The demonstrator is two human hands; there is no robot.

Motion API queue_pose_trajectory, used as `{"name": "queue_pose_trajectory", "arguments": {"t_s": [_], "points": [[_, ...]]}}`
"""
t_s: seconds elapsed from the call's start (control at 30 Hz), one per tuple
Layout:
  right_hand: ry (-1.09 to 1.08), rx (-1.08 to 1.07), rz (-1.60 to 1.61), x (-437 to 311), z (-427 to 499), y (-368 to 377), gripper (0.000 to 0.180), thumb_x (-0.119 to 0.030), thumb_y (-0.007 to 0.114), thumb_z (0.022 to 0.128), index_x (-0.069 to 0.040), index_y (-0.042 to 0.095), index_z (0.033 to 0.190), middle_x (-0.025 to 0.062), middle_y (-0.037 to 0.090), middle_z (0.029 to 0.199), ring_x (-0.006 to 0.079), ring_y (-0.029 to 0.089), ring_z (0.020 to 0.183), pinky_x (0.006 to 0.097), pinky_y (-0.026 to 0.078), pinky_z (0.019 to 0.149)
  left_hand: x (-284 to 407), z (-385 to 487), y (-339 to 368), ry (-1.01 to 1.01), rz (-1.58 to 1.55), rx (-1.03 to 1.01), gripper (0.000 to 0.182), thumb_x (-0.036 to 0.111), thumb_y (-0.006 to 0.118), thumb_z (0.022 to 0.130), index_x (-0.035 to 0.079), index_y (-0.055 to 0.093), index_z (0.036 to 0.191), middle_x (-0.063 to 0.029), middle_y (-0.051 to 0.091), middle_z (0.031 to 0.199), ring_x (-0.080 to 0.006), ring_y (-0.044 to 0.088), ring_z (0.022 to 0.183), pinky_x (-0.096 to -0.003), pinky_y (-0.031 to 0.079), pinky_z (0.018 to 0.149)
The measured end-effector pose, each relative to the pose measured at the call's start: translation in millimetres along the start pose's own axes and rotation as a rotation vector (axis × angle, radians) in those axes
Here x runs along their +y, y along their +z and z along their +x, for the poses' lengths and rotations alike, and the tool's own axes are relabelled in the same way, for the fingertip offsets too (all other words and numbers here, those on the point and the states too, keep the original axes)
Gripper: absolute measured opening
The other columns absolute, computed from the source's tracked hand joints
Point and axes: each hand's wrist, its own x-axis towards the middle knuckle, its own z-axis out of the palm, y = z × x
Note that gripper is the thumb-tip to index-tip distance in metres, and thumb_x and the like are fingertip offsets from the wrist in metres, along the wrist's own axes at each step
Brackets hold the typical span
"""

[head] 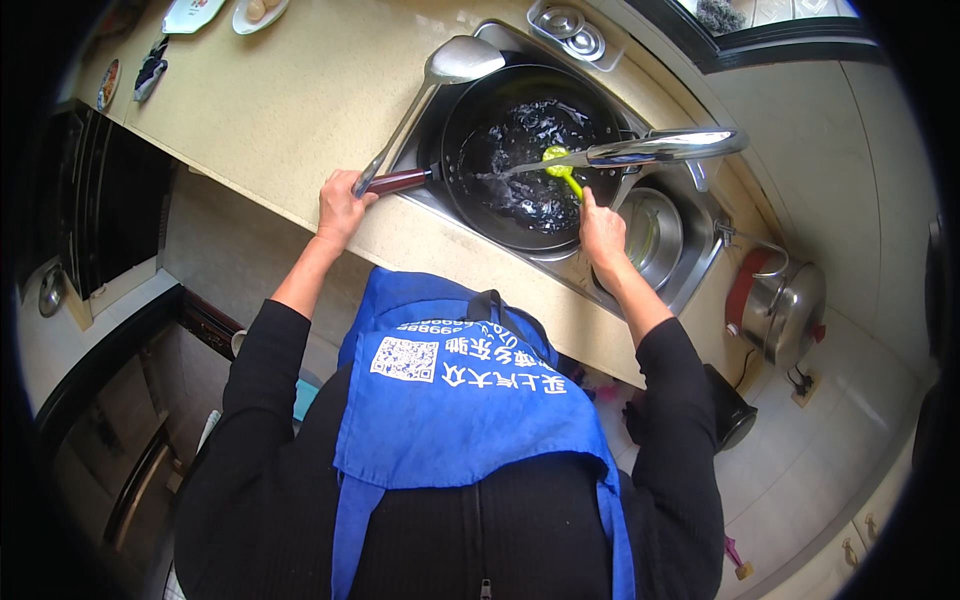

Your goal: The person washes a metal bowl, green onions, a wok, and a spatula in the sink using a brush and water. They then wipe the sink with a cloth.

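Observation:
A black wok (pixel 484 217) with water in it rests over the sink. My left hand (pixel 343 210) is closed around the end of its reddish-brown handle (pixel 401 181). The handle end of a metal wok spatula (pixel 461 61) also lies at my left fingers; its broad head is up by the wok's far-left rim. In my right hand (pixel 603 231) is the green handle of a pot-scrubbing brush (pixel 574 184), its round head over the water inside the wok. A stream runs from the chrome faucet (pixel 660 147) into the wok, passing by the brush head.
In the sink's right part (pixel 694 251) sits a metal bowl (pixel 670 225). A stainless-steel pot with red trim (pixel 791 315) stands farther right. Behind the sink, a clear tray (pixel 611 61) holds metal lids. Plates (pixel 259 21) and a dark cloth (pixel 150 73) lie along the counter (pixel 300 97).

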Motion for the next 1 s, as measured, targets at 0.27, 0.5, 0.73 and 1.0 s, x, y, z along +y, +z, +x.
{"name": "queue_pose_trajectory", "arguments": {"t_s": [0.27, 0.5, 0.73, 1.0], "points": [[0.222, 0.178, 0.718, -47.0, 81.2, 30.9, 0.030, -0.020, 0.053, 0.093, -0.007, 0.060, 0.119, 0.0198, 0.067, 0.088, 0.0298, 0.065, 0.080, 0.0400, 0.051, 0.071, -0.7, 0.5, -0.8, 0.040, -0.014, 0.007, 0.032, 0.005, 0.080, 0.058, 0.001, 0.060, 0.082, -0.0137, 0.057, 0.077, -0.0333, 0.055, 0.076, -0.0407, 0.044, 0.069], [-0.081, -0.010, 1.131, -79.0, 77.2, 40.5, 0.037, -0.021, 0.059, 0.089, 0.002, 0.059, 0.118, 0.0158, 0.067, 0.099, 0.0244, 0.063, 0.092, 0.0337, 0.048, 0.082, -3.8, 2.8, -0.5, 0.035, -0.001, -0.001, 0.031, 0.005, 0.080, 0.058, 0.001, 0.060, 0.082, -0.0141, 0.057, 0.077, -0.0334, 0.054, 0.075, -0.0404, 0.044, 0.067], [-0.322, -0.289, 0.549, -17.5, 5.6, -12.1, 0.033, -0.022, 0.056, 0.089, -0.009, 0.060, 0.119, 0.0200, 0.066, 0.094, 0.0330, 0.066, 0.087, 0.0431, 0.050, 0.078, -3.0, 2.5, -1.7, 0.039, -0.005, -0.001, 0.032, 0.005, 0.080, 0.057, 0.000, 0.058, 0.080, -0.0156, 0.056, 0.076, -0.0340, 0.054, 0.074, -0.0411, 0.044, 0.066], [-0.439, 0.105, -0.206, 64.2, 14.6, -63.7, 0.028, -0.010, 0.051, 0.086, -0.006, 0.061, 0.112, 0.0126, 0.063, 0.065, 0.0276, 0.065, 0.063, 0.0404, 0.049, 0.053, 2.1, 0.7, -1.8, 0.096, -0.003, 0.000, 0.031, 0.002, 0.078, 0.059, 0.001, 0.059, 0.083, -0.0152, 0.058, 0.081, -0.0349, 0.054, 0.080, -0.0413, 0.044, 0.071]]}}
